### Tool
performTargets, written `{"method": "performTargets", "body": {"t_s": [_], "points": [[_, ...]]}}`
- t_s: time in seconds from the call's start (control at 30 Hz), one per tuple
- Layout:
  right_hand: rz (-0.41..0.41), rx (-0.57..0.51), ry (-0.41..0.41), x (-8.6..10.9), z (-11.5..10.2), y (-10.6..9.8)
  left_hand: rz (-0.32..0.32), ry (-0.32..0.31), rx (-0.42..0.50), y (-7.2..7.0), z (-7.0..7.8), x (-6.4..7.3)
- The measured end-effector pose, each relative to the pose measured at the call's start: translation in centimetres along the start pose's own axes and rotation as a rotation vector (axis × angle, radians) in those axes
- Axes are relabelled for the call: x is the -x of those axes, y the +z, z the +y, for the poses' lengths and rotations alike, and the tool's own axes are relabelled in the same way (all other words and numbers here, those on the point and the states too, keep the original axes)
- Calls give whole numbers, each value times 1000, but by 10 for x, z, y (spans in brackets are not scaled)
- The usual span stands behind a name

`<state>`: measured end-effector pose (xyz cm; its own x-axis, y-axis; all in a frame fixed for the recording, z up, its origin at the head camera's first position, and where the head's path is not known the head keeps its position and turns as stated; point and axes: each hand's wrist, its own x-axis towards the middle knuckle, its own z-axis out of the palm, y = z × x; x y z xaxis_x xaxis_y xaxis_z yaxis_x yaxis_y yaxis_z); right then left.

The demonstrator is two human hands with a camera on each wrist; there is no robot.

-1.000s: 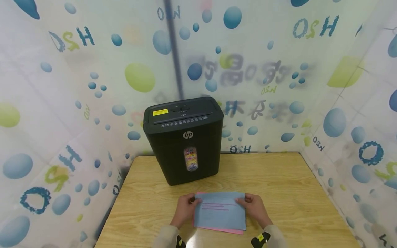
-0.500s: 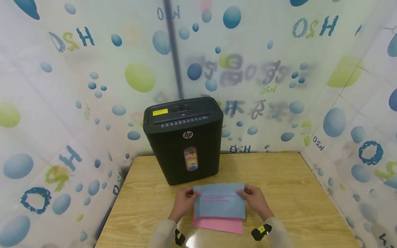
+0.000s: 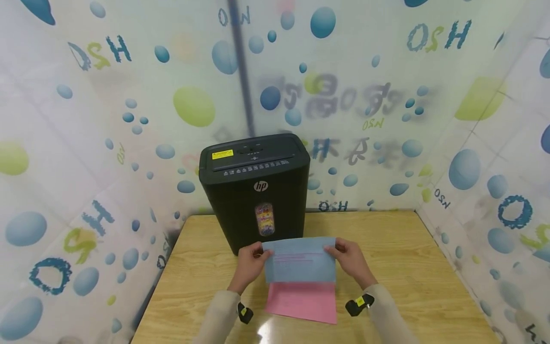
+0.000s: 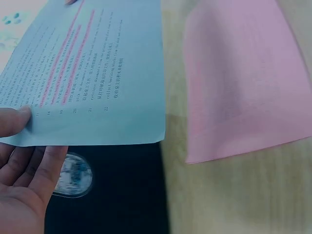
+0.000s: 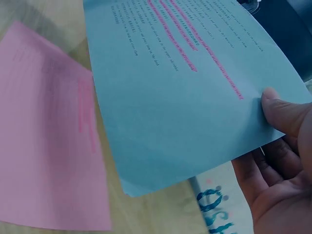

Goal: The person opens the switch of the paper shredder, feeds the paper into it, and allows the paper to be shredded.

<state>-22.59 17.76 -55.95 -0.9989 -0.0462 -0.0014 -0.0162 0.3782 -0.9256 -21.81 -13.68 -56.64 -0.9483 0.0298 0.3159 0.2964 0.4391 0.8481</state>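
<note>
A blue sheet of paper (image 3: 301, 270) with printed lines, some highlighted pink, is held up between both hands. My left hand (image 3: 250, 265) pinches its left edge, thumb on the printed face and fingers behind. On the other side my right hand (image 3: 352, 260) pinches the right edge the same way, as the right wrist view also shows. Below the blue sheet a pink sheet of paper (image 3: 302, 303) lies on the table, its far part hidden in the head view. Pink highlight strokes show on it in the right wrist view.
A black HP paper shredder (image 3: 279, 205) stands at the back of the wooden table (image 3: 386, 286), just beyond the blue sheet. Its window shows colourful shreds. Patterned curtains (image 3: 365, 57) enclose the table at the back and sides.
Both hands have raised the blue sheet and moved it away from the body, toward the shredder. The pink sheet, mostly covered before, stays on the table and now shows largely uncovered.
</note>
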Motion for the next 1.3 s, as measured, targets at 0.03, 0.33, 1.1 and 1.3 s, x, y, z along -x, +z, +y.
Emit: {"method": "performTargets", "body": {"t_s": [0.03,0.33,1.1,1.3], "points": [[3,-2,-2,-2,-3,-1,7,9,-8,-1,2,-2],[10,-22,-76,-15,-28,-9,36,4,-11,-15,24,-19],[27,3,-242,-47,-105,-27,147,170,-74,-59,80,-58],[21,-15,-229,-51,-121,-27,167,164,-71,-69,93,-65]]}}
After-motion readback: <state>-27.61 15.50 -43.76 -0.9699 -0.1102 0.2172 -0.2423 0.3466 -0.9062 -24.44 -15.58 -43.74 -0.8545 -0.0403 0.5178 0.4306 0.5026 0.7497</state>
